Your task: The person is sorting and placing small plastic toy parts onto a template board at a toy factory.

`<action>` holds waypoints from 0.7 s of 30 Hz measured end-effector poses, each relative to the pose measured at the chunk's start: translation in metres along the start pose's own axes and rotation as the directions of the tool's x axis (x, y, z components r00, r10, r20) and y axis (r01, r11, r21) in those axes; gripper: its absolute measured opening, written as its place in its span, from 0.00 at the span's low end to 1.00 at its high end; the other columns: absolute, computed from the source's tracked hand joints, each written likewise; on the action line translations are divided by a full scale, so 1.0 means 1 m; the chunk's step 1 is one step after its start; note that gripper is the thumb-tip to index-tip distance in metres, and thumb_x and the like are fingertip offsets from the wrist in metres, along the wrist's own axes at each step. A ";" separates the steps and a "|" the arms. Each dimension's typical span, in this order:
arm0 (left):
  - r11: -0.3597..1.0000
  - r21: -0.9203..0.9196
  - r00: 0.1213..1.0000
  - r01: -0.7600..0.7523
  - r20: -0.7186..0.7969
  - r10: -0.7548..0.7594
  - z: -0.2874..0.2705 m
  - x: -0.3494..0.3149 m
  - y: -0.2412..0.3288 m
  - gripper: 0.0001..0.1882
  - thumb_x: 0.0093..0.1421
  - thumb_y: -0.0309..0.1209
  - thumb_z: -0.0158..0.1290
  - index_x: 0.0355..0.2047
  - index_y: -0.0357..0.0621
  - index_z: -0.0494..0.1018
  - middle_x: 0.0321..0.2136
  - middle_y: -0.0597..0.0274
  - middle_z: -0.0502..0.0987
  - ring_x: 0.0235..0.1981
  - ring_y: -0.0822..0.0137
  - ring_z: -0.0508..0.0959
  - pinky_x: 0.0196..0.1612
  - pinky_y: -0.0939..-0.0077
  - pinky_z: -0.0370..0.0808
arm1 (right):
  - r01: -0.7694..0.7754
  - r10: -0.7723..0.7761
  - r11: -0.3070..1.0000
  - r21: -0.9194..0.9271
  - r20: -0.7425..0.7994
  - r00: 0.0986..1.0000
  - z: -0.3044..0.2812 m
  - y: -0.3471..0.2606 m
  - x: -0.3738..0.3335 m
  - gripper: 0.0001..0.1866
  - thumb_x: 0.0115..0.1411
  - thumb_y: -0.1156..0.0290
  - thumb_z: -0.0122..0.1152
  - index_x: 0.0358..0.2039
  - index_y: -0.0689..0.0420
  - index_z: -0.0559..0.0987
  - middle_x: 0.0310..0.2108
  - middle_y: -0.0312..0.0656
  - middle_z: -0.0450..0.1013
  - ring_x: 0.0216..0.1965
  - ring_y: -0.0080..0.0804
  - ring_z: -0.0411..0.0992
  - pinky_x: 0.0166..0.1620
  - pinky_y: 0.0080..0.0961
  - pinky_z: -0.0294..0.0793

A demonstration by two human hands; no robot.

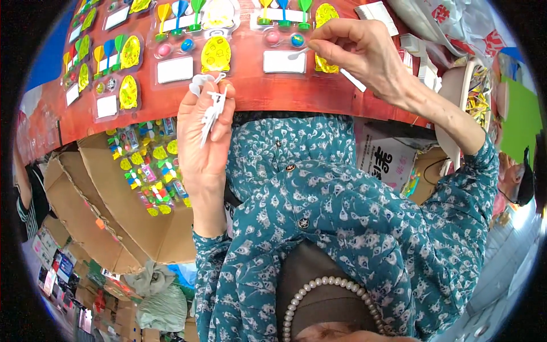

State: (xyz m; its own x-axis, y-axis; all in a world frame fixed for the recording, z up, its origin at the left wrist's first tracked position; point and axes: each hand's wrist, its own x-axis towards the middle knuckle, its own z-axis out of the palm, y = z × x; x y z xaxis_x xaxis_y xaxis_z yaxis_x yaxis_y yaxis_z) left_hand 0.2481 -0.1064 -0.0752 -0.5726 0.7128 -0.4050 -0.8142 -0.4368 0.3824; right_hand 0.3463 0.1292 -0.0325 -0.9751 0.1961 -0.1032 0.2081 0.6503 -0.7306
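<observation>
My left hand (202,148) is closed around a bunch of small white plastic spoons (211,114), palm up at the table's near edge. Some of their rounded ends stick out past the fingertips. My right hand (373,62) pinches one small white spoon (297,55) between thumb and fingers. That spoon is over a white card (284,66) in a clear blister tray. The same tray holds a pink ball (273,38), a blue ball (297,40), coloured darts (283,14) and a yellow egg-shaped piece (326,45), partly hidden behind my right hand.
Similar filled trays stand leftward on the red table (250,94), one with a yellow egg-shaped piece (216,54). At right are a stack of white cards (377,17), plastic bags (439,23) and a bin of small yellow pieces (477,100). An open cardboard box (114,194) holds packed trays below left.
</observation>
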 end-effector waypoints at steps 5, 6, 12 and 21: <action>1.000 -0.014 1.000 -0.024 -0.009 0.024 0.004 0.002 -0.004 0.11 0.59 0.27 0.53 0.39 0.32 0.71 0.31 0.52 0.76 0.25 0.75 0.74 0.13 0.94 0.59 | 0.005 0.009 0.992 0.123 -0.115 0.993 0.020 -0.003 0.004 0.08 0.54 0.71 0.58 0.31 0.63 0.78 0.16 0.43 0.71 0.19 0.21 0.69 0.23 0.22 0.68; 0.999 -0.028 0.999 -0.014 0.032 0.015 0.006 0.004 -0.004 0.11 0.58 0.27 0.53 0.39 0.32 0.71 0.31 0.53 0.76 0.25 0.75 0.74 0.13 0.94 0.59 | 0.047 -0.029 0.992 0.116 -0.152 0.988 0.026 0.005 0.005 0.07 0.54 0.71 0.58 0.28 0.62 0.78 0.15 0.44 0.70 0.17 0.28 0.70 0.23 0.26 0.68; 0.999 0.037 1.000 -0.019 -0.012 0.019 0.014 0.009 -0.016 0.11 0.57 0.26 0.54 0.39 0.33 0.71 0.32 0.53 0.76 0.30 0.70 0.78 0.18 0.92 0.69 | 0.346 -0.414 0.878 -0.331 -0.163 0.896 0.025 0.027 0.006 0.07 0.54 0.68 0.58 0.27 0.58 0.77 0.19 0.48 0.70 0.22 0.46 0.70 0.26 0.34 0.69; 0.988 0.152 0.999 0.025 -0.034 -0.019 0.024 0.018 -0.023 0.11 0.57 0.29 0.55 0.39 0.37 0.73 0.27 0.57 0.77 0.18 0.75 0.75 0.14 0.92 0.65 | 0.007 -0.026 0.962 0.274 0.066 0.997 0.009 -0.034 0.038 0.11 0.58 0.68 0.59 0.36 0.62 0.78 0.27 0.32 0.73 0.26 0.14 0.69 0.28 0.13 0.68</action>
State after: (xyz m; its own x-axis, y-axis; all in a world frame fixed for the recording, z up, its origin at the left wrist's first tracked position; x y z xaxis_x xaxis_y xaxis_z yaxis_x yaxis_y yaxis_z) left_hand 0.2582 -0.0701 -0.0711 -0.5596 0.7018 -0.4408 -0.8041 -0.3309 0.4939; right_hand 0.3018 0.1081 -0.0181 -0.9832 0.1301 -0.1283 0.1723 0.4258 -0.8883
